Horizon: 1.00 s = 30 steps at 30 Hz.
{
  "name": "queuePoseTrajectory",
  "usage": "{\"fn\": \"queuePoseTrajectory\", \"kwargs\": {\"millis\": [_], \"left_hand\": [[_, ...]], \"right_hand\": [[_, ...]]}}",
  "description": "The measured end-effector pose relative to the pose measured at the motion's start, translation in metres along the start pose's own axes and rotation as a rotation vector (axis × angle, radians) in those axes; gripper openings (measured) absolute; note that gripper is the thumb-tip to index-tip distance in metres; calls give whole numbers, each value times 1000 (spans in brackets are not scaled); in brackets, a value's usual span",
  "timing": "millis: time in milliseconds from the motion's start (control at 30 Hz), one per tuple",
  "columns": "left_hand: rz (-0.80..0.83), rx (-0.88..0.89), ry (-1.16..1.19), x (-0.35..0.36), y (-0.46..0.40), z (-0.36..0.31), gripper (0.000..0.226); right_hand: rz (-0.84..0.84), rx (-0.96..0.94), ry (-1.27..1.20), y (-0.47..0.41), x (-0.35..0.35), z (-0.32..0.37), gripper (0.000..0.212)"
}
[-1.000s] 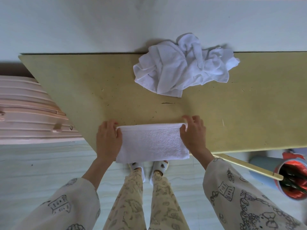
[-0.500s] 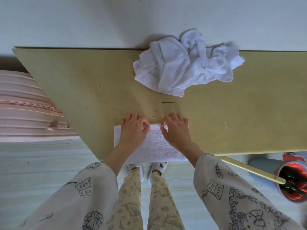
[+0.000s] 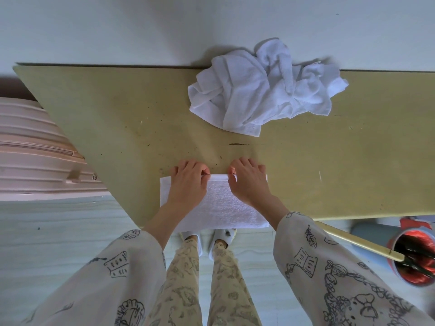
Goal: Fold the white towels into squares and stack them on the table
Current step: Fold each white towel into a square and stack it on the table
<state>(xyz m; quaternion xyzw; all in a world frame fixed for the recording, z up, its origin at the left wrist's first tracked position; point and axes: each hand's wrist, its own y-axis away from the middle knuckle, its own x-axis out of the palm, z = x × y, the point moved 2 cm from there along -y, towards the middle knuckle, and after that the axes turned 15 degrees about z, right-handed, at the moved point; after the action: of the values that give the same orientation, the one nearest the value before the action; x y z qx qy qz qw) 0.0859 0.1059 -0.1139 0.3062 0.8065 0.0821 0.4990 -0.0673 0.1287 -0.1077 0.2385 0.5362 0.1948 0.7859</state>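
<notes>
A folded white towel lies flat at the near edge of the yellow-green table, its near part hanging slightly over the edge. My left hand rests on its left half, fingers curled over the far folded edge, pinching it. My right hand lies on the right half and pinches the same far edge near the middle. A crumpled heap of white towels sits at the far side of the table against the wall.
A pink ribbed suitcase stands left of the table. At the lower right a red bucket holds a yellow-handled tool. The table's left end cuts diagonally. A pale wall runs behind the table.
Both hands moved from the towel's outer ends to the middle of its far edge, where the fingers now curl over and pinch it. The towel has not shifted.
</notes>
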Motion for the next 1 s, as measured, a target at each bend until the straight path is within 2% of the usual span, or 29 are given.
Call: {"fn": "queuePoseTrajectory", "kwargs": {"millis": [100,200,233,333,433,567,1000], "left_hand": [[-65,18,-46,3,2,0,10],[-219,22,-151,6,15,0,20],[-227,37,-174,10,22,1,26],[-137,121,-298,37,42,7,37],[-31,102,-402,51,52,19,44],[20,99,-460,43,43,29,48],[-68,116,-514,16,-11,30,53]], "right_hand": [[-119,-10,-26,0,3,2,15],[-423,-59,-57,11,7,5,12],[-471,-97,-55,17,12,7,15],[-412,-201,1,34,46,16,31],[-276,-178,53,45,77,12,45],[-215,-138,156,40,74,-9,50],[-244,-51,283,-12,36,-27,61]]}}
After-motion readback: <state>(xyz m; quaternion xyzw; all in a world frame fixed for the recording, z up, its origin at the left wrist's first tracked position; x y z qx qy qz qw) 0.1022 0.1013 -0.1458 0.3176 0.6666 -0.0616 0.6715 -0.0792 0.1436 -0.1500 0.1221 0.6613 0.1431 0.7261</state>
